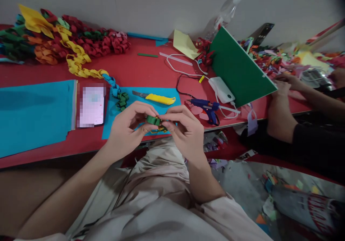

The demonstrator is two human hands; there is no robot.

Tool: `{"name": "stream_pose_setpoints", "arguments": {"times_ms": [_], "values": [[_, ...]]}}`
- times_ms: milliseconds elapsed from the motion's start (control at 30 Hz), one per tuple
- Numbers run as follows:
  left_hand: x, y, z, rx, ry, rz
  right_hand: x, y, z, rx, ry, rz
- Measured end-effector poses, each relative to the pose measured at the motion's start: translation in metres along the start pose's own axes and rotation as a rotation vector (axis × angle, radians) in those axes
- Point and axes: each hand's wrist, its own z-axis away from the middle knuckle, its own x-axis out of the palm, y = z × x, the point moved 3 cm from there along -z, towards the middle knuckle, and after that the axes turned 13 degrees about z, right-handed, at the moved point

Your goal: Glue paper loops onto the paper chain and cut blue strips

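Note:
My left hand point(128, 125) and my right hand point(184, 127) meet over the front edge of the red table point(151, 70), both pinching a small folded green paper strip point(153, 119) with a bit of yellow paper under it. Just behind my hands, on a blue sheet point(164, 108), lie a yellow utility knife point(157, 98) and the green end of a folded paper chain point(122, 100). That chain runs back through blue and yellow links point(78, 63) to a heap of chains at the far left.
A phone point(91, 105) lies beside a large blue paper sheet point(35, 113). A blue glue gun point(208, 108), a white power bank point(222, 89) and cables sit right of my hands. Another person's arms point(280, 115) work at the right by a green board point(238, 68).

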Motion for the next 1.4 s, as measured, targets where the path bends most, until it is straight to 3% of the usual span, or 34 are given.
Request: {"name": "stream_pose_setpoints", "arguments": {"times_ms": [300, 600, 667, 767, 900, 1067, 1167, 1267, 1400], "values": [[-0.002, 0.001, 0.005, 0.192, 0.030, -0.154, 0.012, 0.003, 0.005, 0.078, 0.015, -0.190], [-0.006, 0.014, -0.003, 0.310, -0.140, -0.453, 0.010, 0.005, -0.002, 0.042, -0.140, -0.162], [-0.009, 0.012, -0.003, 0.275, -0.085, -0.429, 0.010, 0.004, -0.004, 0.031, -0.118, -0.138], [-0.010, 0.009, -0.001, 0.263, 0.076, -0.419, 0.011, 0.003, -0.003, 0.043, 0.016, -0.114], [0.000, 0.005, 0.002, 0.280, 0.061, -0.423, 0.016, 0.003, 0.003, 0.080, 0.135, -0.163], [0.002, -0.004, 0.006, 0.164, 0.172, -0.240, 0.020, 0.002, 0.009, 0.072, 0.044, -0.154], [-0.008, -0.011, 0.005, 0.102, 0.245, -0.176, 0.019, 0.001, 0.011, 0.058, -0.041, -0.201], [-0.028, -0.014, 0.001, 0.102, 0.321, -0.136, 0.017, 0.006, 0.012, 0.080, -0.032, -0.264], [-0.061, -0.005, -0.010, 0.168, 0.357, -0.180, 0.011, 0.023, 0.013, 0.134, -0.012, -0.138]]}}
